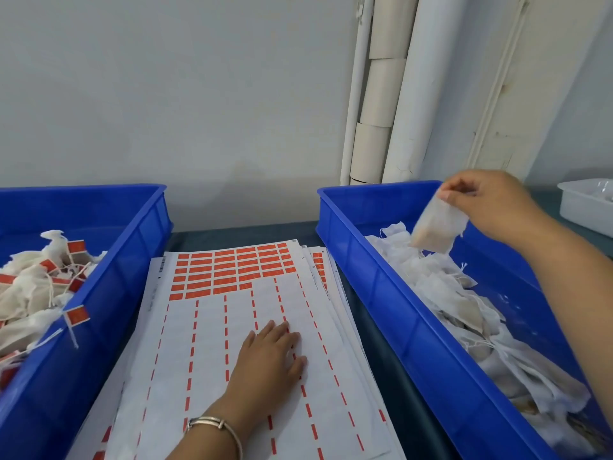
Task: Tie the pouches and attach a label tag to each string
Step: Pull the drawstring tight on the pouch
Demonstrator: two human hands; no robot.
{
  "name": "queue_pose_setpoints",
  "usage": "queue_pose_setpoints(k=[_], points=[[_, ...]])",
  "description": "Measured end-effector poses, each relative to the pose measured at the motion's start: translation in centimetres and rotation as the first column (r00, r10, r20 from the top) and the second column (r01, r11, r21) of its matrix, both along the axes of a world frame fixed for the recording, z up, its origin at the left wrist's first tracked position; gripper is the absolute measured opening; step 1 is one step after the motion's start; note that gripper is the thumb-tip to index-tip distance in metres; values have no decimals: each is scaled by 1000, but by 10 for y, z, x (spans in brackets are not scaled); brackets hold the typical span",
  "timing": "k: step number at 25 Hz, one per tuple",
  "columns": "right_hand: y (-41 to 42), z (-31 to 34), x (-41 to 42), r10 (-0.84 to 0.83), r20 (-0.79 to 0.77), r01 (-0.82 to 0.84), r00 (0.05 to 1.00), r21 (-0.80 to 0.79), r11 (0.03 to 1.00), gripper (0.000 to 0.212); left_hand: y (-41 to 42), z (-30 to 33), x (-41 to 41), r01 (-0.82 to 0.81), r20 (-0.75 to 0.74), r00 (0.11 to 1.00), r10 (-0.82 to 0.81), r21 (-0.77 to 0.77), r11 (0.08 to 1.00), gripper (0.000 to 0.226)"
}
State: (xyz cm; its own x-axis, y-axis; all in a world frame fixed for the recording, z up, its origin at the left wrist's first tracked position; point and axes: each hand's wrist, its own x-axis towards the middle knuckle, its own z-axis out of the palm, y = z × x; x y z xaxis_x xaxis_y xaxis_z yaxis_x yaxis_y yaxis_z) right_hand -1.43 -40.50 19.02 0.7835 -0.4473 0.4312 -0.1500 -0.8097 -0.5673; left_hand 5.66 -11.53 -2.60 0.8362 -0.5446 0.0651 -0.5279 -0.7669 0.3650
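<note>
Bright, even, diffuse light, source not visible; shadows soft and faint, no strong glare. Wide-angle bending at edges: blue bins (391,287) splay outward, wall pipes (411,94) lean. Slightly soft overall, raised right hand (491,200) and its pouch (438,227) motion-blurred.

A small packing workstation, hand-assembly sort. To the left of the left hand (268,356), a blue plastic bin (99,287) heaped with tagged pouches (30,293); under the right hand (491,207), a second blue bin (414,327) of untagged pouches (464,313). Beneath the left palm, stacked sheets of red labels (232,270). Behind, bare painted wall (166,94) with white pipes (414,94).
</note>
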Motion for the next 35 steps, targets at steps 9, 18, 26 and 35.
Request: queue_pose_setpoints(k=[9,18,26,35], points=[[160,-21,37,572,-78,-561,816,132,818,26,27,116,0,-109,-178,984,-21,-687,718,71],[196,-110,74,606,-270,-471,748,428,771,7,71,80,32,-490,-497,847,189,-592,640,10],[195,-123,78,539,-188,-421,821,440,793,13,74,65,37,-408,-483,874,63,-655,636,11],[209,-126,73,569,-90,-520,817,309,796,19,76,68,31,-264,-341,939,54,-610,747,16]])
